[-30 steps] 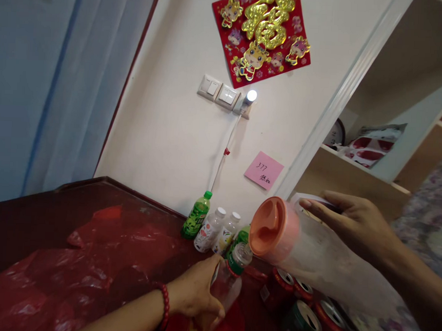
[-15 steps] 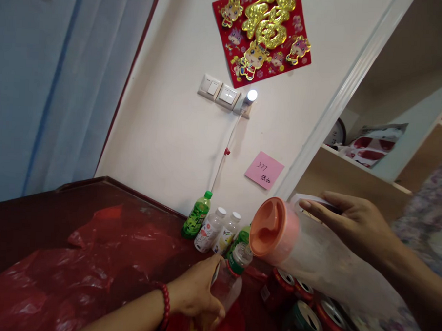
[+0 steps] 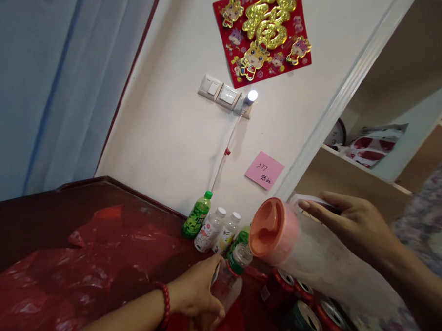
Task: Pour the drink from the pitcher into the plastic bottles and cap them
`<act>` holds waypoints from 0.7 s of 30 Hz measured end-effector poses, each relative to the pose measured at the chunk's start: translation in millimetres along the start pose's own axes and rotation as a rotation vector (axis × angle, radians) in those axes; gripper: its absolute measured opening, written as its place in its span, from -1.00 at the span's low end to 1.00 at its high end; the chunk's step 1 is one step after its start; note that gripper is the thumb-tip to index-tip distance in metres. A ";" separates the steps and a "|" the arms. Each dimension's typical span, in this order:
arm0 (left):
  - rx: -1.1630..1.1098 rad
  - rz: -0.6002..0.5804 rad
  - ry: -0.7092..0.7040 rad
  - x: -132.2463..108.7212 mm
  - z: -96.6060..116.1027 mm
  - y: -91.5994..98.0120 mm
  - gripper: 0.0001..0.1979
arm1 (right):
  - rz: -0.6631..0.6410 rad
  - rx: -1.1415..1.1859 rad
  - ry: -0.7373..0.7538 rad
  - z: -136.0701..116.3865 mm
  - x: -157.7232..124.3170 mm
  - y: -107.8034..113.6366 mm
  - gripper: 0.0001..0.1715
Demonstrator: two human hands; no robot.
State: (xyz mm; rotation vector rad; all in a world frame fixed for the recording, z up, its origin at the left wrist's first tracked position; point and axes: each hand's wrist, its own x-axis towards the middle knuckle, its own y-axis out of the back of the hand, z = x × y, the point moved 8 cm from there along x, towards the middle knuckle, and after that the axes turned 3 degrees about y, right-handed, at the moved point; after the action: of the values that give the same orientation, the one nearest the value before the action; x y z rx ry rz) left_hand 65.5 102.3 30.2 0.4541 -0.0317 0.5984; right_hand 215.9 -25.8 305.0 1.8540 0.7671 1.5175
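Observation:
My left hand [image 3: 199, 294], a red bead bracelet [image 3: 165, 307] at its wrist, is closed around a clear plastic bottle [image 3: 233, 278]. The bottle has no cap and tilts slightly to the right. In my right hand [image 3: 354, 217] is the handle of a frosted pitcher [image 3: 334, 263], tipped on its side with its orange lid [image 3: 271, 228] facing left. The lid's edge is close to the bottle mouth, and I cannot make out any liquid between them. Beneath the bottle lies a red sheet [image 3: 232, 327] with a yellow mark.
A green-labelled bottle [image 3: 197, 215] and two white-capped bottles [image 3: 210, 231] stand by the wall, another green one partly hidden. Several opened cans [image 3: 302, 325] stand below the pitcher. A crumpled red plastic bag [image 3: 92, 262] covers the table's left. A shelf [image 3: 355, 181] is at right.

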 end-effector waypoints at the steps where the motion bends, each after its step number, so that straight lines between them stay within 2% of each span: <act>1: -0.002 -0.002 0.003 -0.2 0.0 -0.1 -0.23 | 0.000 -0.001 0.000 0.4 0.1 0.0 -0.21; 21: -0.007 -0.007 0.035 -0.2 -1.6 -0.5 -0.22 | -0.016 -0.002 -0.006 -6.6 0.6 -1.6 -0.21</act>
State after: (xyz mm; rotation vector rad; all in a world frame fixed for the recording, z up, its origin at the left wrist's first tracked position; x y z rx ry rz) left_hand 65.5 102.5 28.5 0.4367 0.0014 0.5992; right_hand 209.5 -23.7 305.1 1.8462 0.7755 1.5014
